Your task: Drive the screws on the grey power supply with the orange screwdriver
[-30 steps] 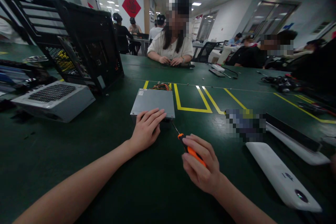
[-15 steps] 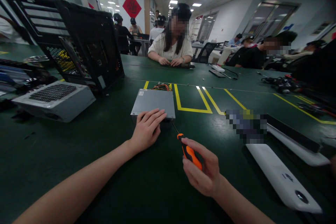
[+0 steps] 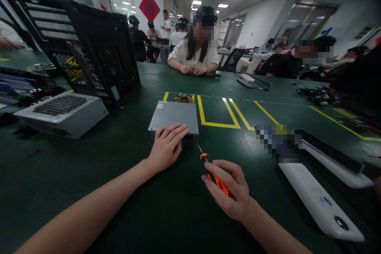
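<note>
Screwdriver (image 3: 214,174) gripped in your right hand (image 3: 230,190), shaft aimed at the near right corner of box (image 3: 174,116); your left hand (image 3: 166,145) lies flat, fingers uncurled, on box.

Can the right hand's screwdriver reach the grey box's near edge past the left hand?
Probably yes: the right hand aims its orange-handled screwdriver at the flat grey metal box, near its right corner, clear of the left hand.
</note>
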Tool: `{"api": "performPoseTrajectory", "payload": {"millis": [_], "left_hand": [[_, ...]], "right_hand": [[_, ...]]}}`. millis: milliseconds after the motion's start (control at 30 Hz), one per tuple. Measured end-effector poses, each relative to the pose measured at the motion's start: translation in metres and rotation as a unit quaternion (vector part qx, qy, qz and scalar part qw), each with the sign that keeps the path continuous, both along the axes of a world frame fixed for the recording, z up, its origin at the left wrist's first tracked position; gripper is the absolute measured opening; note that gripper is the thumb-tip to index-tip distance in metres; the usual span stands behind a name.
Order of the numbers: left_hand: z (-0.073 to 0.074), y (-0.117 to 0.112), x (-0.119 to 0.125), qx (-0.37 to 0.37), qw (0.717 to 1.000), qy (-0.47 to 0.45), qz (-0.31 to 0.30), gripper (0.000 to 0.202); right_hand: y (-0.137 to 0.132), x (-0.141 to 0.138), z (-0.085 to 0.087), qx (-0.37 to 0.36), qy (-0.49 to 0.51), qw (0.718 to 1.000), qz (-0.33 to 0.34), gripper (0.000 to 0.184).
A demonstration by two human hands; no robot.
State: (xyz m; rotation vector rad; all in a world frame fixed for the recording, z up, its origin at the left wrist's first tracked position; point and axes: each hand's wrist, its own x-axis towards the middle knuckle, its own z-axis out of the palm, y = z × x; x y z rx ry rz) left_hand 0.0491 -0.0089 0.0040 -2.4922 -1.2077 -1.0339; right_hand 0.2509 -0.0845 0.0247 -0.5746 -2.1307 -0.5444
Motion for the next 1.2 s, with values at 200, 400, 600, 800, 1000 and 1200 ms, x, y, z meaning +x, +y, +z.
{"api": "performPoseTrajectory", "payload": {"millis": [200,400,600,800,1000,1200], "left_hand": [[0.0003,0.0005,-0.0003,0.004,1.0,0.001,0.0,0.043],[-0.0011,0.001,-0.0006,-0.001,1.0,0.002,0.0,0.043],[-0.0013,0.001,-0.0004,0.0,1.0,-0.002,-0.002,0.043],[-0.0005,0.0003,0.0005,0.004,1.0,-0.009,-0.005,0.044],[-0.0001,0.0006,0.0005,0.006,1.0,-0.008,-0.006,0.043],[0.001,0.0002,0.0009,0.002,1.0,-0.004,-0.004,0.043]], "right_hand": [[-0.0004,-0.0002,-0.0014,-0.028,0.012,0.999,0.03,0.023],[-0.0011,-0.0018,0.0004,-0.015,0.0,0.999,0.038,0.021],[-0.0025,0.0005,-0.002,-0.002,-0.011,1.0,0.001,0.025],[-0.0018,0.0017,-0.0028,-0.04,-0.001,0.999,0.027,0.024],[-0.0035,-0.0005,-0.0006,-0.001,0.008,1.0,-0.007,0.024],[-0.0029,0.001,-0.0022,-0.017,0.022,0.999,-0.028,0.027]]}}
